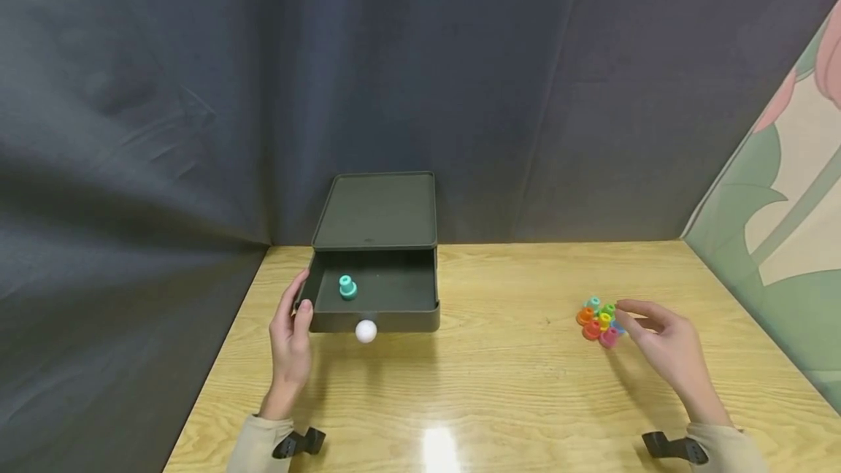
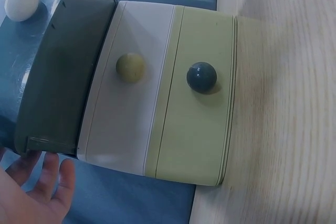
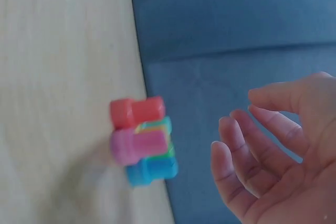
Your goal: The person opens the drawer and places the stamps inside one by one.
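A small drawer unit has its dark green top drawer pulled out, with a round white knob on the front. Inside that drawer stands one teal stepped peg. My left hand touches the drawer's left side, its thumb at the front corner; the left wrist view shows the fingers extended along the edge. To the right, several colourful pegs stand in a tight cluster on the table. Over their right side hovers my right hand, fingers loosely bent and parted, holding nothing; the right wrist view shows a gap between hand and pegs.
Below the pulled-out drawer, a white drawer and a light green drawer are closed. The unit stands on a wooden table. Dark cloth hangs behind and at the left; a flower-patterned panel borders the right.
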Motion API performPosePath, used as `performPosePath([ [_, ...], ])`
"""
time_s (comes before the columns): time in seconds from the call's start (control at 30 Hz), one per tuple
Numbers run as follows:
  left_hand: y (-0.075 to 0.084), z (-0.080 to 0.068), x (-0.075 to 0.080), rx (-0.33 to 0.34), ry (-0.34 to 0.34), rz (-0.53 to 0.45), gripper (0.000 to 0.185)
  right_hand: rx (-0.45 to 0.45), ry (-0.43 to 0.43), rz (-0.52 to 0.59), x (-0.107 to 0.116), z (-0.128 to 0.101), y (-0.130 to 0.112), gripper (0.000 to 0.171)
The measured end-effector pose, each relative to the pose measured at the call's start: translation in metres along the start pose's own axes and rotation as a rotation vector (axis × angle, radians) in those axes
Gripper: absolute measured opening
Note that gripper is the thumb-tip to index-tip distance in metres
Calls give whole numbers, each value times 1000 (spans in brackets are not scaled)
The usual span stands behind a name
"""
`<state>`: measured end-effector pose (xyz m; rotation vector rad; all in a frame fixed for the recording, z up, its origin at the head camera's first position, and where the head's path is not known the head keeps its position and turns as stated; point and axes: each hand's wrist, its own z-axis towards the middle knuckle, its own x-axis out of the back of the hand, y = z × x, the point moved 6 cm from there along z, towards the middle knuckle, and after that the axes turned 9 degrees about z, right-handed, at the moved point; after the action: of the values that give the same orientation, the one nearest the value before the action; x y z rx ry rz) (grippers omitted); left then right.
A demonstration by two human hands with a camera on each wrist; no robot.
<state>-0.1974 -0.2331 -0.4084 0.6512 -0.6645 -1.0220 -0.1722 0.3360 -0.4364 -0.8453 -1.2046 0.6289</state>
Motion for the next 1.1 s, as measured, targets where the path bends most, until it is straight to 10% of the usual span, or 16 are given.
performPosePath([
  [1.1, 4, 2, 2, -22, 0, 2, 45, -78, -166, -114, -15, 2, 51, 54],
])
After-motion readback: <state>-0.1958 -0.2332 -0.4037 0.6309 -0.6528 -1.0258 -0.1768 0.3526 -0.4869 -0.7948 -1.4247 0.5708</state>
